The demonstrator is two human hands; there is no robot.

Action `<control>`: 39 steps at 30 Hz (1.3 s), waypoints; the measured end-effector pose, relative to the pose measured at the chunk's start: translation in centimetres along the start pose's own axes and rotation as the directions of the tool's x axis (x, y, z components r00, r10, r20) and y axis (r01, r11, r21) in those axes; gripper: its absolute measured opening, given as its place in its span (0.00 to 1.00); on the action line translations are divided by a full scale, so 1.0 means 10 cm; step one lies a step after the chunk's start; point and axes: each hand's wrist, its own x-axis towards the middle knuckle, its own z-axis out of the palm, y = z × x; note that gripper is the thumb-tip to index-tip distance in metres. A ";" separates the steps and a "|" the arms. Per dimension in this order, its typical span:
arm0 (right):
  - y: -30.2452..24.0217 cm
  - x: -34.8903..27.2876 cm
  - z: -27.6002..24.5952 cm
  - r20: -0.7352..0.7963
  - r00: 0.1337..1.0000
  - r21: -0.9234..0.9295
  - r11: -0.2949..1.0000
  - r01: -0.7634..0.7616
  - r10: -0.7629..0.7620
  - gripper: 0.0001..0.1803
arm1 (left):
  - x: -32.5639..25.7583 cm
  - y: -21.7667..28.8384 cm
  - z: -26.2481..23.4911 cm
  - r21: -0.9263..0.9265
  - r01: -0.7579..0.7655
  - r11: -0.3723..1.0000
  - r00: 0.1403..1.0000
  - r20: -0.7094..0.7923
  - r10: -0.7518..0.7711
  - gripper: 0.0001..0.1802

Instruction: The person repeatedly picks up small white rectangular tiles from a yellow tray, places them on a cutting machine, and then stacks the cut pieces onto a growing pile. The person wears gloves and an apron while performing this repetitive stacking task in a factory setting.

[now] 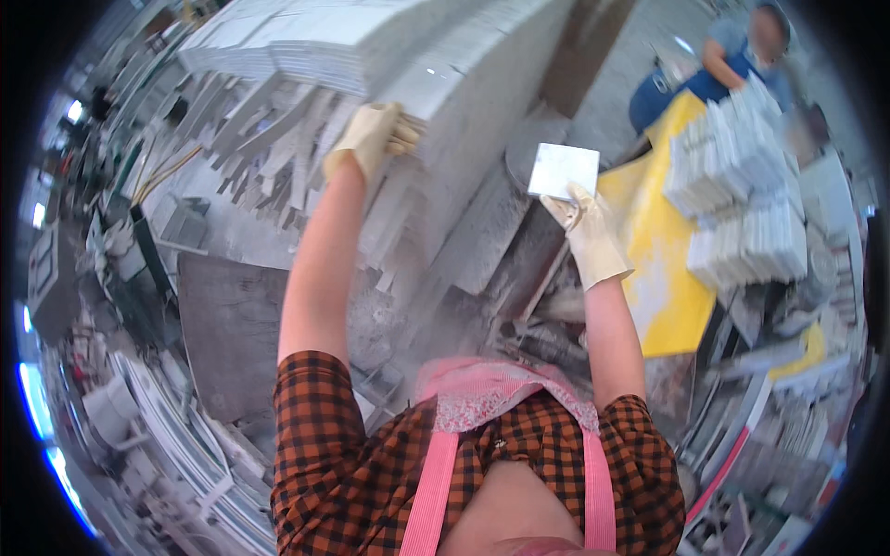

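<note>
Holding a white square tile point(564, 169) by its near edge in the gloved right hand point(590, 230), left of a yellow panel point(649, 232). Gloved left hand point(370, 136) well apart, at a pale slab stack point(477, 107); cannot tell whether gripping. Best to support the tile squarely, sparing its corners.

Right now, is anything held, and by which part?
The right grip holds a white square tile by its near edge; whether the left grip holds anything is unclear.
</note>
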 end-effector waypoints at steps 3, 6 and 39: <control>0.21 -0.52 -0.23 -0.111 0.993 0.045 0.998 -0.042 0.047 0.20 | -0.16 -0.12 0.11 -0.100 -0.134 0.986 0.991 0.002 0.135 0.24; 0.25 -1.03 -0.31 -0.112 0.994 0.027 1.000 0.011 -0.008 0.21 | -0.68 -0.32 0.40 -0.129 -0.198 0.972 0.980 -0.010 0.198 0.24; -1.40 -4.28 -3.91 0.063 0.777 -0.963 -0.243 -0.118 -0.626 0.17 | -4.41 -0.44 6.63 0.123 -0.045 0.991 0.844 0.536 -0.028 0.36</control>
